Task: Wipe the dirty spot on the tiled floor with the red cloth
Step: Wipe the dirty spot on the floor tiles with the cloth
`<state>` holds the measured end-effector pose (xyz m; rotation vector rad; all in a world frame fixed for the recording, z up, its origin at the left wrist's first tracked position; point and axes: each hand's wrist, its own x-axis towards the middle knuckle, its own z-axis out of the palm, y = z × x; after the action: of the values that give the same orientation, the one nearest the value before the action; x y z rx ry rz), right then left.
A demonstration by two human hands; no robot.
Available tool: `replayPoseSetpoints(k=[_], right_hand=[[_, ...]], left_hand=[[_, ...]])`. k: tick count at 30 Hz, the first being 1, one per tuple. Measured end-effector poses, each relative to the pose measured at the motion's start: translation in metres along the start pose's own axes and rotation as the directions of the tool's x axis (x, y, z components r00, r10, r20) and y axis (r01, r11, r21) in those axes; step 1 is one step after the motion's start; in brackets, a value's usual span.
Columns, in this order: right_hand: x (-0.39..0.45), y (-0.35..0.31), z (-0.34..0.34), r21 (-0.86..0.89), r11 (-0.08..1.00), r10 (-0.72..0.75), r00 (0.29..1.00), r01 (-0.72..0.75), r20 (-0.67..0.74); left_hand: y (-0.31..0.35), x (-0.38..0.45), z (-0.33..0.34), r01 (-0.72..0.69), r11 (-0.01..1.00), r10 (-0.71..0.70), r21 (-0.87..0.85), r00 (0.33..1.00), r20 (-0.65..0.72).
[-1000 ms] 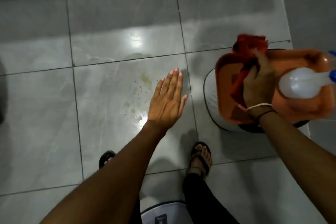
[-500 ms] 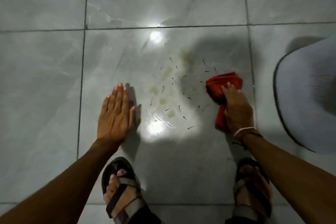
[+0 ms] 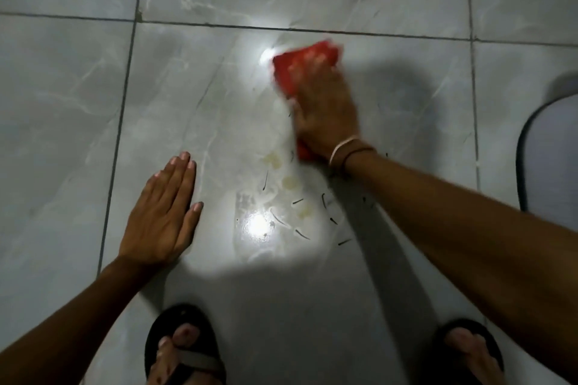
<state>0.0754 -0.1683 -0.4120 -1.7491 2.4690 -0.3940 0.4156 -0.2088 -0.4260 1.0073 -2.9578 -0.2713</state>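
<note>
The red cloth (image 3: 305, 67), crumpled and motion-blurred, is lying under the right hand (image 3: 325, 103) pressing it onto glossy marbled tiles (image 3: 78, 87); yellowish stains (image 3: 289, 182) are showing nearby, while the left hand (image 3: 162, 212) is resting flat, fingers together.

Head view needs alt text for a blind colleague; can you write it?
A right hand presses a red cloth onto the grey tiled floor, beyond yellowish spots and dark specks. The left hand rests flat on the tile; two sandalled feet show below.

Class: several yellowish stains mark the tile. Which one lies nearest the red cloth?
The upper yellowish stain, just left of the red cloth under the right hand. The other stains sit lower, nearer the bright glare.
</note>
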Motion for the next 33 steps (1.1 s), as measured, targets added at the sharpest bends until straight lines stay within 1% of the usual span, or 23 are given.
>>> replayPoseSetpoints(k=[1, 3, 5, 6, 8, 10, 11, 12, 14, 16, 17, 18, 19, 20, 21, 22, 24, 26, 28, 29, 31, 32, 33], right_hand=[[-0.022, -0.014, 0.004, 0.003, 0.989, -0.150, 0.988, 0.150, 0.027], [-0.087, -0.025, 0.003, 0.043, 0.928, -0.374, 0.920, 0.371, 0.118], [-0.141, -0.005, -0.009, 0.080, 0.878, -0.478, 0.851, 0.472, 0.218], [-0.153, 0.014, -0.015, 0.083, 0.874, -0.484, 0.845, 0.478, 0.226], [-0.145, 0.059, -0.025, 0.031, 0.919, -0.393, 0.904, 0.394, 0.171], [-0.101, 0.096, -0.032, -0.008, 0.985, -0.173, 0.978, 0.175, 0.115], [-0.072, 0.108, -0.033, -0.012, 0.998, -0.057, 0.995, 0.058, 0.087], [-0.039, 0.112, -0.034, -0.011, 0.999, 0.039, 0.998, -0.039, 0.049], [0.024, 0.103, -0.029, -0.008, 0.986, 0.164, 0.986, -0.164, -0.009], [0.068, 0.070, -0.022, -0.013, 0.971, 0.238, 0.970, -0.239, -0.041], [0.076, 0.049, -0.019, -0.012, 0.974, 0.227, 0.973, -0.228, -0.045], [0.076, 0.026, -0.014, -0.007, 0.988, 0.155, 0.987, -0.156, -0.034], [0.063, 0.006, -0.009, 0.000, 1.000, 0.024, 1.000, -0.024, -0.005], [0.039, -0.010, -0.004, 0.008, 0.990, -0.139, 0.990, 0.139, 0.028], [0.006, -0.021, 0.000, 0.018, 0.958, -0.286, 0.956, 0.285, 0.060], [-0.035, -0.026, 0.001, 0.049, 0.925, -0.381, 0.920, 0.378, 0.091], [-0.116, -0.017, -0.004, 0.106, 0.884, -0.467, 0.871, 0.455, 0.154], [-0.169, 0.012, -0.016, 0.092, 0.880, -0.475, 0.853, 0.467, 0.215], [-0.171, 0.054, -0.029, 0.047, 0.908, -0.417, 0.883, 0.417, 0.216], [-0.156, 0.072, -0.033, 0.018, 0.936, -0.349, 0.918, 0.353, 0.187], [-0.108, 0.098, -0.038, -0.023, 0.990, -0.140, 0.987, 0.143, 0.082], [-0.079, 0.103, -0.039, -0.019, 1.000, -0.006, 1.000, 0.006, 0.023], [-0.051, 0.101, -0.036, 0.003, 0.992, 0.128, 0.992, -0.128, -0.018]], left_hand=[[-0.001, 0.000, 0.000, -0.005, 1.000, 0.005, -0.004, 1.000, -0.004], [-0.002, 0.000, 0.000, 0.008, 1.000, -0.008, -0.004, 1.000, 0.001], [-0.001, 0.001, -0.001, 0.022, 1.000, -0.022, -0.011, 1.000, 0.006], [0.000, 0.000, -0.002, 0.023, 1.000, -0.023, -0.010, 1.000, 0.006], [-0.001, 0.001, -0.002, 0.012, 1.000, -0.012, -0.013, 1.000, -0.007], [-0.003, 0.002, 0.001, 0.013, 1.000, -0.013, -0.017, 1.000, -0.014], [-0.003, 0.001, 0.002, 0.026, 0.999, -0.026, -0.022, 1.000, -0.012], [-0.003, 0.001, 0.003, 0.040, 0.999, -0.040, -0.026, 0.999, -0.010], [-0.001, 0.001, 0.004, 0.061, 0.998, -0.061, -0.024, 0.998, -0.013], [0.000, 0.001, 0.004, 0.059, 0.998, -0.059, -0.027, 0.998, -0.012], [0.000, 0.001, 0.004, 0.055, 0.998, -0.055, -0.034, 0.998, -0.013], [-0.002, 0.001, 0.004, 0.054, 0.998, -0.054, -0.038, 0.998, -0.015], [-0.003, 0.001, 0.004, 0.055, 0.998, -0.056, -0.038, 0.998, -0.017], [-0.003, 0.001, 0.004, 0.058, 0.998, -0.059, -0.036, 0.998, -0.020], [-0.004, 0.000, 0.004, 0.055, 0.998, -0.056, -0.033, 0.998, -0.025], [-0.004, 0.001, 0.004, 0.045, 0.999, -0.046, -0.030, 0.999, -0.026], [-0.004, 0.001, 0.004, 0.037, 0.999, -0.038, -0.032, 0.999, -0.017], [-0.006, 0.001, 0.004, 0.044, 0.998, -0.044, -0.038, 0.999, -0.008], [-0.006, 0.001, 0.004, 0.036, 0.999, -0.036, -0.039, 0.999, -0.013], [-0.006, 0.000, 0.004, 0.037, 0.999, -0.037, -0.036, 0.999, -0.017], [-0.007, 0.001, 0.005, 0.047, 0.998, -0.048, -0.036, 0.999, -0.020], [-0.006, 0.000, 0.005, 0.051, 0.998, -0.052, -0.039, 0.998, -0.021], [-0.005, 0.001, 0.005, 0.053, 0.998, -0.054, -0.042, 0.998, -0.024]])
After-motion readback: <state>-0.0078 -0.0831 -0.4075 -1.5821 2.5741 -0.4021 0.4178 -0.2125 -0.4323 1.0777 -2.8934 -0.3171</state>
